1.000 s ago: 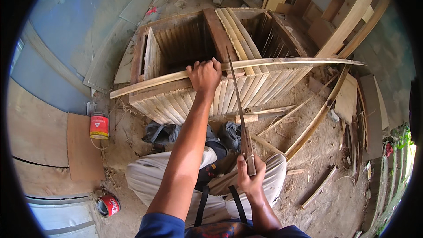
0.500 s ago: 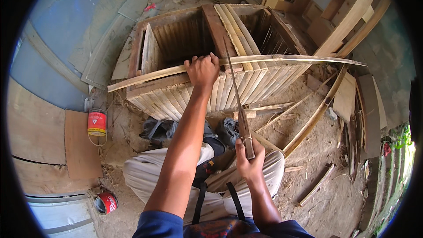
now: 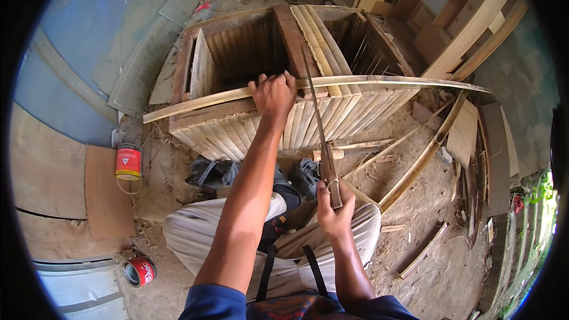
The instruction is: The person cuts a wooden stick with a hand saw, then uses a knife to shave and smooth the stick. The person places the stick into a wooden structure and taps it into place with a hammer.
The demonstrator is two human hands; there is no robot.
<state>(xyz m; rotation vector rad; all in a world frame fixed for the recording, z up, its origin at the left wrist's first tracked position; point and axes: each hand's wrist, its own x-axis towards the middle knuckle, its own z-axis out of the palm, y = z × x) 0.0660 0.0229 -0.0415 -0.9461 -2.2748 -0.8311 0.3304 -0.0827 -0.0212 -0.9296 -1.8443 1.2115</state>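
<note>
A long, thin wooden strip (image 3: 204, 104) lies across the near top edge of a slatted wooden box frame (image 3: 204, 139). My left hand (image 3: 274, 98) is closed around the strip just left of the box's middle post. Held by its wooden handle, a handsaw (image 3: 329, 172) points away from me, its narrow blade crossing the strip to the right of my left hand. My right hand (image 3: 336, 213) grips that handle above my lap. Whether the teeth have cut into the strip is too fine to see.
Two pale slats (image 3: 323, 35) run beside the box's brown middle post. Planks (image 3: 471, 26) lean at the back right. A yellow-and-red can (image 3: 128, 163) and a red can (image 3: 140, 272) stand and lie at left. Offcuts (image 3: 424, 250) litter the dirt floor at right.
My right hand and the saw have shifted very slightly forward. My left hand stays on the strip, and the whole view has moved a little.
</note>
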